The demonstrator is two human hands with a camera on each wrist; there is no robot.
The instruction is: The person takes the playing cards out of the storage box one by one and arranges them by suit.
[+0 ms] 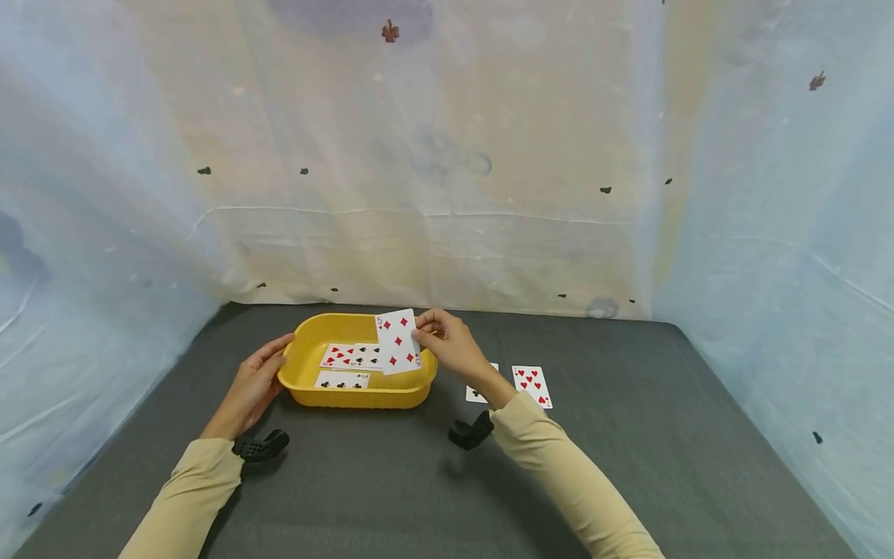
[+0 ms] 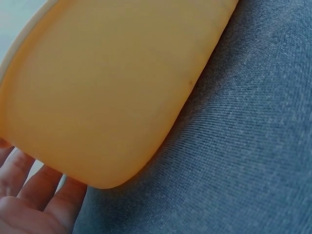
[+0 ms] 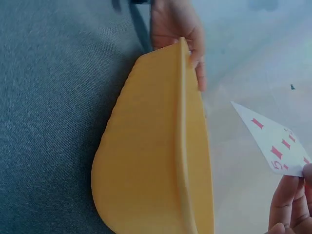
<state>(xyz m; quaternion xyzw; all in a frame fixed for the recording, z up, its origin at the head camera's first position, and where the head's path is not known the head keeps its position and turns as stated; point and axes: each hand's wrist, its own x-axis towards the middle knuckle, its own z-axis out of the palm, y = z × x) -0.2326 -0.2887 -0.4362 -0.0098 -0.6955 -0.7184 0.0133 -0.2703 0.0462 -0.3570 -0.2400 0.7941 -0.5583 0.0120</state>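
A yellow tub (image 1: 300,376) sits on the dark grey cloth; several playing cards (image 1: 352,356) lie face up inside it. My right hand (image 1: 447,342) pinches a five of diamonds (image 1: 398,342) by its edge and holds it above the tub's right half. In the right wrist view the card (image 3: 273,144) hangs beside the tub's rim (image 3: 184,146). My left hand (image 1: 257,379) rests with straight fingers against the tub's left wall (image 2: 102,92); its fingers (image 2: 29,187) show below the wall in the left wrist view.
Two more cards lie on the cloth right of the tub: a red heart card (image 1: 531,386) and a club card (image 1: 477,394) partly hidden by my right wrist. Pale plastic sheeting (image 1: 447,155) walls in the back and both sides.
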